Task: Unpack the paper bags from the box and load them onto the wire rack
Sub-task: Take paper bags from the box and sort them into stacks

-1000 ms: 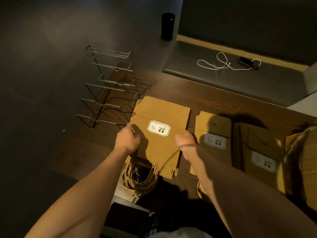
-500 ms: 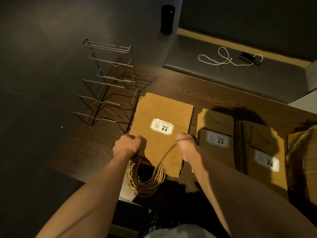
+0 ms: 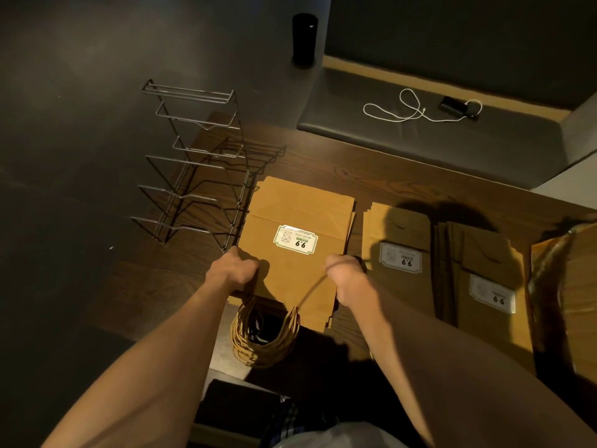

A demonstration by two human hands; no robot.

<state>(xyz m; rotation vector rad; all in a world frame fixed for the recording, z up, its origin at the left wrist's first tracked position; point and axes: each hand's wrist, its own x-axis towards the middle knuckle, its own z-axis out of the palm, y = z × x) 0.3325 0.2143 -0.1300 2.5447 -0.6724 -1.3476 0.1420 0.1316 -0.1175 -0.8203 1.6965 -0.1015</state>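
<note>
Here, near the middle of the frame, a flat stack of brown paper bags (image 3: pixel 300 221) lies on the dark wooden table (image 3: pixel 387 179), its white label (image 3: pixel 295 239) facing up. The left hand (image 3: pixel 233 273) grips the stack's lower left edge with its fingers curled round the paper; the right hand (image 3: pixel 347 276) grips the lower right edge the same way, and a thin paper handle cord (image 3: pixel 311 291) runs from under it down toward the centre. Below the stack, at lower centre, a bunch of looped paper handles (image 3: pixel 263 344) hangs over the table's near edge.

The wire rack (image 3: pixel 197 163) stands at the upper left of the table, just beside the stack's left edge, and every one of its tiers shows only bare wire. To the right of the held stack lie two more stacks of the same bags: a second stack (image 3: pixel 400 253) just beside it, and a third stack (image 3: pixel 484 279) further right, partly overlapping the second. At the far right edge stands the box (image 3: pixel 568 302) (its contents cannot be made out in the shadow).

At the upper right, a white cable (image 3: pixel 416 108) lies coiled on a grey bench cushion (image 3: pixel 436 140) beside a small dark device (image 3: pixel 454 105). A black cylinder (image 3: pixel 304 38) stands on the floor at top centre.
</note>
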